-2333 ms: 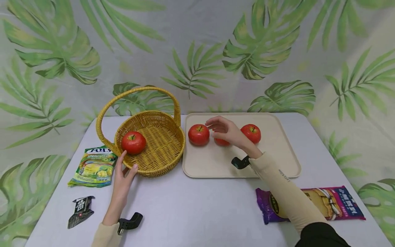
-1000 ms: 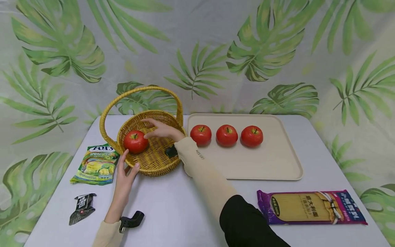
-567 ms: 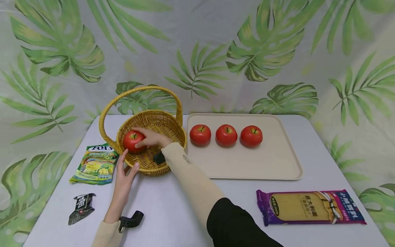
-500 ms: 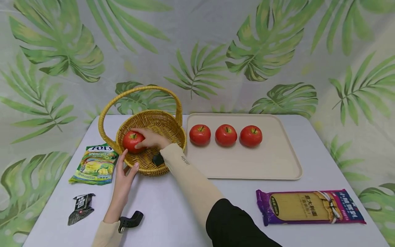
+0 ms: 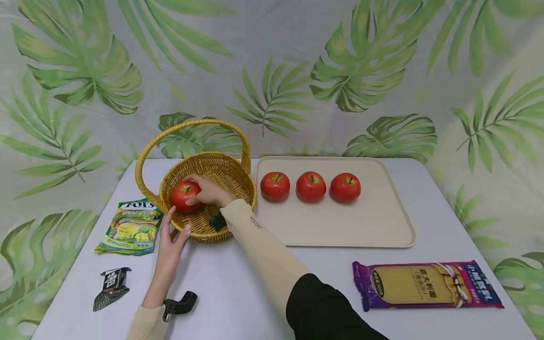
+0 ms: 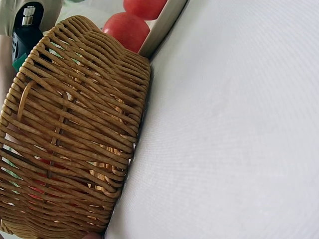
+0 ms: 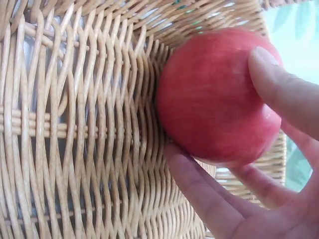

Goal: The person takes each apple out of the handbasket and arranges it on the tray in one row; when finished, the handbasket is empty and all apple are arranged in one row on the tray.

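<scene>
In the head view my right hand reaches into a golden wicker basket and grips a red apple at its left side. The right wrist view shows the thumb on one side of the apple and the other fingers curled around its opposite side, close to the woven wall. My left hand touches the basket's front left rim, its thumb and fingers spread. The left wrist view is mostly the basket's outer weave, with barely a fingertip at the bottom edge.
Right of the basket, a beige tray bears a row of three red apples. A green candy bag and a small black packet lie at the left. A purple pasta pack lies front right.
My right hand has moved left from over the tray into the basket and taken hold of the apple there. That apple has shifted slightly right. My left hand stays at the rim.
</scene>
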`<state>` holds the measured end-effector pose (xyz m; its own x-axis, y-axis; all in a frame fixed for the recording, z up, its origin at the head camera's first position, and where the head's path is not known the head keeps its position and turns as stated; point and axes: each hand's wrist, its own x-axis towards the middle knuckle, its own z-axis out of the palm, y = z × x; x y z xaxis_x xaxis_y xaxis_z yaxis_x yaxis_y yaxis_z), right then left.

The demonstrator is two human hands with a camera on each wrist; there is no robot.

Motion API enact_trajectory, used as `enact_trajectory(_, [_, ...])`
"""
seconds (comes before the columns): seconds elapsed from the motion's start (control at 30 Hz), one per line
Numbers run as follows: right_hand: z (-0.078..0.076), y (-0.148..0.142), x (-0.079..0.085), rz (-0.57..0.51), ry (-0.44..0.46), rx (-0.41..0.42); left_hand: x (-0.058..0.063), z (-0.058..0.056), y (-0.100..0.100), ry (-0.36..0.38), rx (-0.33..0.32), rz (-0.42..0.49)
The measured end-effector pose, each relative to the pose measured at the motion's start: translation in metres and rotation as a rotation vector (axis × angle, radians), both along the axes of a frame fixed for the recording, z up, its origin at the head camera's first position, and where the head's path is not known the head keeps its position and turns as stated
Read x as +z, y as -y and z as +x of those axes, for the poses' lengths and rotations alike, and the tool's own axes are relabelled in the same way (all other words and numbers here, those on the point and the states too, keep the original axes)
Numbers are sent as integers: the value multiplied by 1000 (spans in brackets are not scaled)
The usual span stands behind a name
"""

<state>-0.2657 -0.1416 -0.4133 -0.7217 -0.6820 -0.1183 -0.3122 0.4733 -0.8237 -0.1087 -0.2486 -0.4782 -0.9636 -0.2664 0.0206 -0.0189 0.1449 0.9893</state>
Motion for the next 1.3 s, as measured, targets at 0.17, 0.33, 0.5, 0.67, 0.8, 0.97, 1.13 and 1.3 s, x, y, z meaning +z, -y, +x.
enact_trajectory(0.17, [-4,-10,4,-41,3,-7,0,1,1,1,-2,-4])
enact_trajectory(0.33, [-14,-26,13,-125,2,10,0,1,1,2,-8,-12])
enact_trajectory(0.5, [-19,-46,31,-156,-83,50,1,2,1,0,-7,-13])
enact_trajectory(0.67, [-17,-75,51,-117,-173,94,1,1,0,3,-3,-15])
enact_trajectory(0.8, [-16,-105,61,-118,-166,112,1,1,-1,3,-4,-4])
enact_trajectory(0.97, [-16,-153,65,-150,-118,91,2,3,0,5,-2,5])
enact_trajectory(1.13, [-19,-213,62,-131,-73,-9,2,3,0,5,-6,5])
enact_trajectory(1.3, [-25,-279,55,-89,-77,-148,2,1,-2,-1,-7,5])
